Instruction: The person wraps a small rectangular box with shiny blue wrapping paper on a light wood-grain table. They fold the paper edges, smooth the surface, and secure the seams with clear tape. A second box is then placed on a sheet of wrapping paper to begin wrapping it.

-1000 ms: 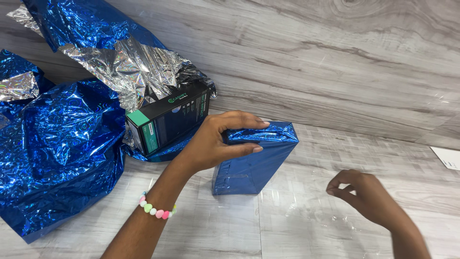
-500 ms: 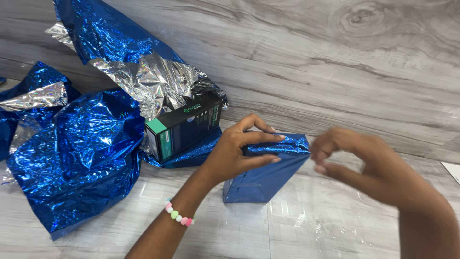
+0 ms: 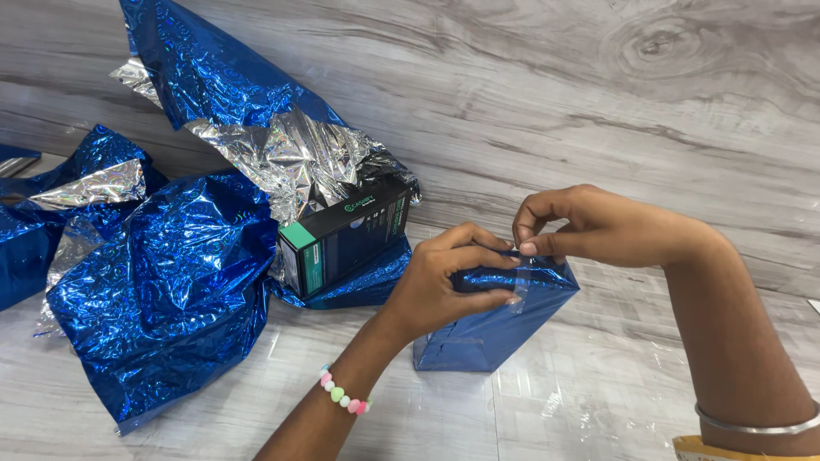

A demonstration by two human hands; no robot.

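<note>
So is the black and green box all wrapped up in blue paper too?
No, the black and green box lies bare on the loose blue foil, with its sides showing.

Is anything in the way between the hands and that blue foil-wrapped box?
Nothing visible: the left hand rests on the blue foil-wrapped box, and the right hand pinches at its top edge.

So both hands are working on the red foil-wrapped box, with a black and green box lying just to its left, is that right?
Not quite: the foil-wrapped box is shiny blue, not red, as the head view shows. The rest holds: the left hand grips it, the right hand pinches at its top edge, and the black and green box lies just to its left.
</note>
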